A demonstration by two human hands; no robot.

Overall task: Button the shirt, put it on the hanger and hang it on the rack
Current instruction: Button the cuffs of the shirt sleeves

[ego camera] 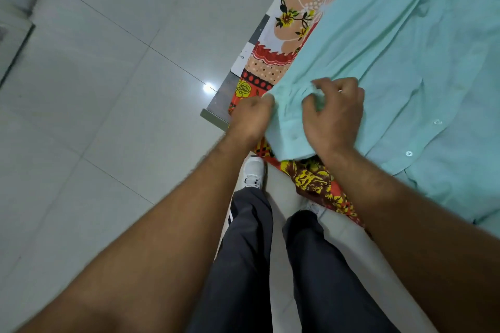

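A mint-green shirt [392, 48] lies spread on a table covered by a floral cloth [273, 62]. One sleeve runs toward the table's near corner, and its cuff [286, 138] sits between my two hands. My left hand [251, 116] pinches the cuff's left edge. My right hand [335, 116] grips the bunched cuff fabric from the right. Small white buttons [409, 153] show on the shirt front to the right of my right wrist. No hanger or rack is in view.
The table corner [213, 113] juts out over a pale tiled floor [108, 89] on the left. My legs in dark trousers [243, 251] and white shoes [253, 170] stand just below the table edge.
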